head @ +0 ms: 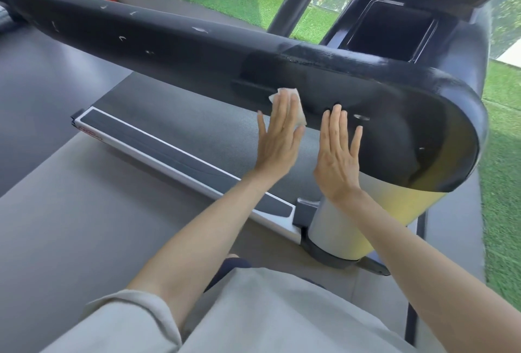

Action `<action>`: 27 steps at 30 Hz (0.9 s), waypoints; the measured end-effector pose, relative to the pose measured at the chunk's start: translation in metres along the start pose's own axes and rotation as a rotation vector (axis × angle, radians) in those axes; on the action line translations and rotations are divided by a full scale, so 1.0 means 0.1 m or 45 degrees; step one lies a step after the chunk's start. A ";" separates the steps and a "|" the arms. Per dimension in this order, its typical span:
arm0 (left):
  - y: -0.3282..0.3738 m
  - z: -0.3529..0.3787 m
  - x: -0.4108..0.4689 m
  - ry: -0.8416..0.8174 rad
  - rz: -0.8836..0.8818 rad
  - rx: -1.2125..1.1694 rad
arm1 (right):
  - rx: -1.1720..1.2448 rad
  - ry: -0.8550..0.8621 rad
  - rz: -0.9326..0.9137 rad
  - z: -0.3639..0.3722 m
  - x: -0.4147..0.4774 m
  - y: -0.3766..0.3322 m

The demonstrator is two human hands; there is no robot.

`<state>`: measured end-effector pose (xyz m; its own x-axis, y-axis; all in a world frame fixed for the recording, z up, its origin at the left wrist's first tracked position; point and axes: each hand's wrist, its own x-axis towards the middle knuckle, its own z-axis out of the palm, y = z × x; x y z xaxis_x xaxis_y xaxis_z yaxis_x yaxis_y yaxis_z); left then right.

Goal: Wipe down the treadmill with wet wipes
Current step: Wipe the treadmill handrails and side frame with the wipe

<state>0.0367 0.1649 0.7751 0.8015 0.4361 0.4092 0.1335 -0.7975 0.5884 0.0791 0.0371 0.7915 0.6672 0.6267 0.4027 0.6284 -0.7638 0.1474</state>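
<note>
Wipe: white wet wipe (298, 115) lies flat on the black handrail (197, 51) of the treadmill — pinned there.
Left hand (277, 138): fingers straight, pressing the wipe against the rail's side.
Right hand (338, 152): fingers spread — flat on the rail, just beside the left.

head-worn wide-angle view, looking forward and down

it sits close above the treadmill handrail (197, 51), tilted, with the belt (197, 127) below and green turf (501, 183) at the right edge.
</note>
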 end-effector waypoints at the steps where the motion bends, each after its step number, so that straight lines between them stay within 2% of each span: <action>1: -0.08 -0.08 0.06 0.043 -0.013 0.016 | -0.001 -0.003 -0.010 0.00 0.00 0.01; 4: -0.34 -0.29 0.21 0.226 -0.397 -0.170 | -0.007 0.018 0.001 0.02 0.00 0.00; 5: -0.35 -0.28 0.20 0.222 -0.453 -0.228 | -0.017 0.024 0.010 0.03 0.00 -0.03; 8: -0.04 -0.04 0.00 0.009 -0.250 -0.299 | -0.018 0.031 0.035 0.03 0.01 -0.07; 10: 0.11 0.06 -0.02 -0.051 -0.246 -0.421 | -0.034 0.015 0.027 0.03 0.01 -0.05; 12: 0.13 -0.03 0.15 0.097 -0.397 -0.609 | -0.057 0.008 0.003 0.04 0.01 -0.03; 15: 0.10 -0.37 0.46 0.421 -0.741 -1.083 | -0.061 0.010 0.006 0.04 0.02 -0.03; 17: 0.18 -0.42 0.52 0.407 -0.937 -1.334 | -0.054 0.017 0.027 0.04 0.02 -0.08; 20: 0.55 -0.43 0.50 0.195 -1.195 -1.605 | -0.059 0.028 0.054 0.05 0.02 -0.12; 21: 0.61 -0.49 0.52 0.188 -1.250 -1.707 | -0.061 0.032 0.052 0.05 0.02 -0.11; 25: 0.21 -1.03 0.85 0.403 -1.471 -2.061 | -0.090 0.035 0.012 0.05 0.00 -0.06; 27: 0.06 -1.18 0.89 0.490 -1.532 -2.116 | -0.095 0.043 0.002 0.06 -0.01 -0.05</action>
<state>0.0400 0.2484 0.8976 0.5731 0.5532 -0.6046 -0.3291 0.8310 0.4484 0.0781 0.0412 0.7854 0.6537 0.6208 0.4328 0.5951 -0.7750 0.2128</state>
